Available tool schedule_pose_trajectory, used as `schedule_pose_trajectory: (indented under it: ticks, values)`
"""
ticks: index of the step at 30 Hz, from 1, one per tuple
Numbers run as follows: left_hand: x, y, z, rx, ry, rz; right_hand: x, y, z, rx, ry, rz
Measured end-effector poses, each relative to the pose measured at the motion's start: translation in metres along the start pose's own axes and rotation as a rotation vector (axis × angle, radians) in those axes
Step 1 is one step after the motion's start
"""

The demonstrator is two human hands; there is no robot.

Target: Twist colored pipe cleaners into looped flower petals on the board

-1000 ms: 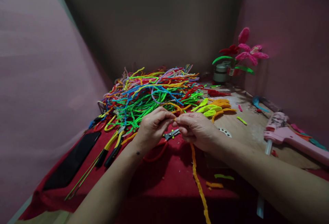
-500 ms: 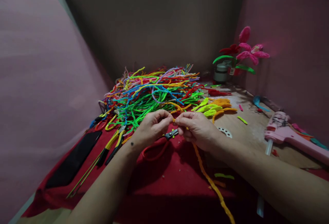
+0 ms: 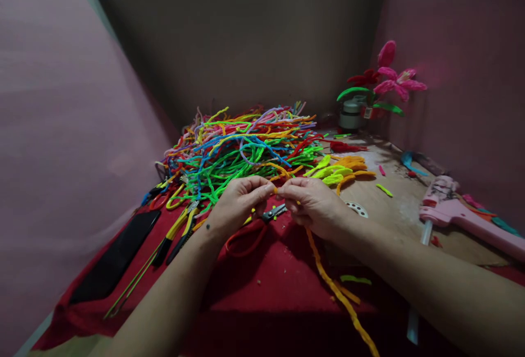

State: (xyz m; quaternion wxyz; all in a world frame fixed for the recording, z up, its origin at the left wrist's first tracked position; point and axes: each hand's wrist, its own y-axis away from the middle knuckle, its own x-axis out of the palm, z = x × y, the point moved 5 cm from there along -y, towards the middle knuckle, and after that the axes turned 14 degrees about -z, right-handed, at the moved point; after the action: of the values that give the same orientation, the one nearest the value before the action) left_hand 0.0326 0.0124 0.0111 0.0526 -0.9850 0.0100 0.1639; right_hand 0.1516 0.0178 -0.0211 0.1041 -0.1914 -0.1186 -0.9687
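An orange pipe cleaner (image 3: pixel 328 279) runs from between my fingertips down past the table's front edge. My left hand (image 3: pixel 240 199) pinches its upper end, thumb against forefinger. Close beside it, my right hand (image 3: pixel 315 204) is closed on the same pipe cleaner, and the long tail hangs out below the palm. Just under my hands lie red-handled scissors (image 3: pixel 250 236), with the blades partly hidden. Behind my hands is a big heap of coloured pipe cleaners (image 3: pixel 241 152). Yellow and orange petal-shaped pieces (image 3: pixel 340 170) lie to the right of it.
A pink glue gun (image 3: pixel 447 209) rests on the board at right. Pliers (image 3: pixel 180 228) and a black phone (image 3: pixel 117 253) lie at left on the red cloth (image 3: pixel 262 291). Pink pipe-cleaner flowers (image 3: pixel 397 83) stand at the back right by a small grey container (image 3: pixel 350 113).
The view has shifted slightly. My hands stay in nearly the same place, still pinching the pipe cleaner, with small finger movements.
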Motion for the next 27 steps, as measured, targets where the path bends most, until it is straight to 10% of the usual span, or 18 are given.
schedule_pose_trajectory:
  ticks: [12, 21, 27]
  values:
    - [-0.002, 0.0, -0.009, 0.193, -0.211, -0.04, 0.0, 0.0, -0.003, 0.073, 0.02, 0.071]
    - [-0.01, -0.013, 0.014, -0.208, 0.359, -0.057, 0.008, 0.008, -0.003, 0.15, -0.017, 0.251]
    - [-0.006, 0.004, -0.016, 0.369, 0.089, -0.322, -0.021, -0.014, 0.029, 0.032, -0.42, -0.15]
